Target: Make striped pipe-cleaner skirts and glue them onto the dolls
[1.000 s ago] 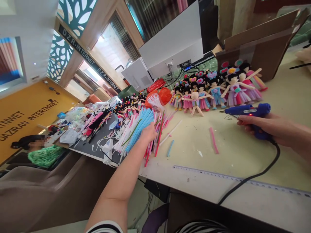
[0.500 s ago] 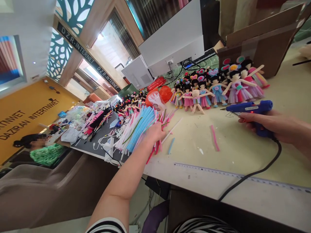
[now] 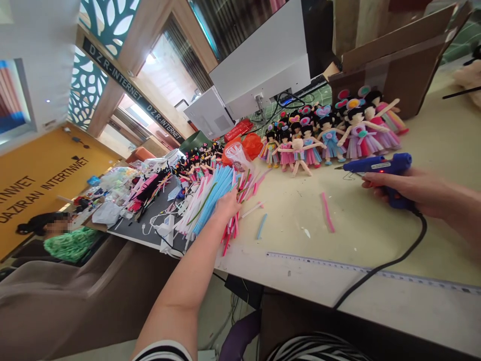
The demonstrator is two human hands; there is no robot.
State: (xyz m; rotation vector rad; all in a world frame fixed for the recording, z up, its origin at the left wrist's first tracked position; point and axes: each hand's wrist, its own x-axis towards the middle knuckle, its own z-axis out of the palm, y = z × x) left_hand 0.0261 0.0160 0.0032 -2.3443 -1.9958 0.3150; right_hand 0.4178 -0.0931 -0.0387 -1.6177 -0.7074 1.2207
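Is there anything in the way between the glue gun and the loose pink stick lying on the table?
Nothing visible. The right hand holds the glue gun, and only bare table lies between its nozzle and the pink stick. The dolls stand farther back, off that path.

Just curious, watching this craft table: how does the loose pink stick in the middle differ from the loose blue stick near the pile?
The pink stick is longer and lies alone on the table, closer to the right hand holding the glue gun. The blue stick is shorter and lies beside the pile of sticks, which the left hand touches. Both lie flat, untouched.
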